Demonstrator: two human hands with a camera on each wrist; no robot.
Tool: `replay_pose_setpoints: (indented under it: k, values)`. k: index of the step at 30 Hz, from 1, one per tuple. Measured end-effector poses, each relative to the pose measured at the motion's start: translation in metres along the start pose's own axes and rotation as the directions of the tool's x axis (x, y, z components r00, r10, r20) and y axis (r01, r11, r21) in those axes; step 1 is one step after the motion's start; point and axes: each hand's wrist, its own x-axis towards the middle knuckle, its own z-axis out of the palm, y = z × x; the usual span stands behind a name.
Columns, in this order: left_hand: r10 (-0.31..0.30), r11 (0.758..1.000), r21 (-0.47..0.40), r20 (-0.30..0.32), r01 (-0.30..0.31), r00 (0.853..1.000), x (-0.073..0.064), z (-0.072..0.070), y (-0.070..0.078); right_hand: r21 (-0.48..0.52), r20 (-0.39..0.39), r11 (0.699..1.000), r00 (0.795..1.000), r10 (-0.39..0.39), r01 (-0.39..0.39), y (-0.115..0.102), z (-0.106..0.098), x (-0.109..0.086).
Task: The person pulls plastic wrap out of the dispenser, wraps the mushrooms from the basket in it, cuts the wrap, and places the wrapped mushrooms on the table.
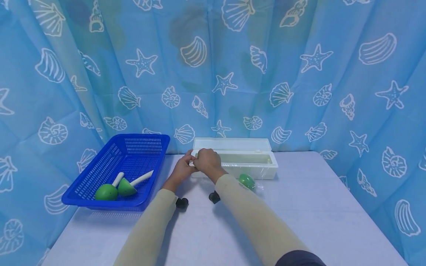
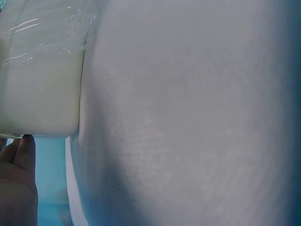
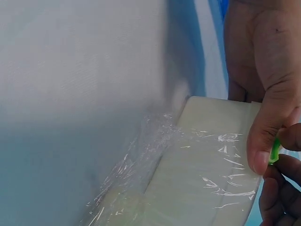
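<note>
A long white cling film dispenser [image 1: 244, 170] stands at the back of the table, its lid [image 1: 233, 144] raised. My left hand [image 1: 182, 170] holds the dispenser's left end, and its thumb [image 3: 260, 157] lies along the rim in the right wrist view. Reaching over that same end, my right hand [image 1: 209, 161] pinches a small green slide cutter [image 3: 274, 151], mostly covered by fingers. Clear film [image 3: 146, 150] hangs over the dispenser's front. A green rounded thing [image 1: 246, 180] lies in front, in or beside the film; my right sleeve hides part of it.
At the left, a blue plastic basket [image 1: 77, 188] contains two ladles with white handles, one green bowl turned over [image 1: 106, 192] and the other tilted [image 1: 126, 187]. A shell-patterned curtain [image 1: 213, 85] hangs behind the white-covered table [image 1: 316, 207].
</note>
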Motion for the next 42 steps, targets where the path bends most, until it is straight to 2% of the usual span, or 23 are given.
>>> replay_pose_setpoints:
  k: [7, 10, 16, 24, 32, 39, 42]
  values:
    - [0.007, 1.000, 0.014, 0.003, -0.007, 1.000, 0.002, 0.000, -0.001, 0.082, 0.032, 0.996, 0.999, 0.024, -0.027, 0.002, -0.007, -0.002]
    - [0.001, 1.000, 0.018, 0.006, -0.001, 1.000, 0.002, -0.001, -0.001, 0.075, 0.036, 0.997, 0.999, 0.023, -0.026, 0.005, -0.009, -0.001]
    - [-0.023, 0.999, 0.032, 0.006, 0.023, 1.000, 0.002, 0.001, 0.000, 0.068, 0.055, 0.995, 0.996, 0.076, -0.079, 0.022, -0.017, -0.001]
    - [-0.037, 0.998, 0.049, 0.018, 0.036, 0.999, 0.001, 0.000, 0.002, 0.071, 0.108, 0.994, 0.991, 0.075, -0.083, 0.039, -0.029, -0.003]
    - [-0.033, 0.997, 0.073, 0.025, 0.031, 0.999, 0.002, -0.001, -0.001, 0.061, 0.175, 0.985, 0.974, 0.147, -0.159, 0.075, -0.044, -0.006]
    - [-0.009, 0.998, 0.068, 0.043, 0.006, 0.999, 0.001, -0.001, 0.001, 0.033, 0.212, 0.993, 0.972, 0.100, -0.109, 0.117, -0.067, -0.014]
    - [-0.008, 0.998, 0.067, 0.047, 0.005, 0.999, 0.000, 0.000, 0.003, 0.012, 0.228, 0.993, 0.967, 0.114, -0.120, 0.136, -0.079, -0.017]
